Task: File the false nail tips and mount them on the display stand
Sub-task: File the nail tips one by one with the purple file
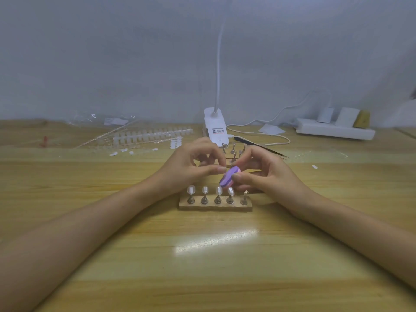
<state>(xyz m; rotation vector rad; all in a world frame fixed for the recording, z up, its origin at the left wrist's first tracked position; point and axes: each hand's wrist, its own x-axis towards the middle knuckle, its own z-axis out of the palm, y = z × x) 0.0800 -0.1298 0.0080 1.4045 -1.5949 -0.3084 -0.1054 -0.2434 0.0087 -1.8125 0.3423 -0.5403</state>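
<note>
On the table (207, 255) stands a wooden stand (215, 205) with five pegs in one row. Four pegs carry one clear tip each, the first tip (191, 189) at the left end, and the fifth peg (244, 198) at the right end is bare. Just behind this stand both hands meet in the air. The right hand (267, 176) grips one purple file (229, 175) between thumb and fingers, and the file is tilted, its lower end just above the fourth tip. The left hand (195, 168) has its fingers curled and its thumb pressed to the fingertips just beside the file; what it pinches is too small to tell. A second stand (233, 152) is behind the hands, mostly hidden, and three of its pegs show. Further back are one white lamp (215, 129) with a clip base, one pair of black tweezers (261, 146) and one power strip (335, 131) at the right. At the left lie one long strip of tips (153, 134), one sticker sheet (176, 143) and a few loose tips (113, 153)
</note>
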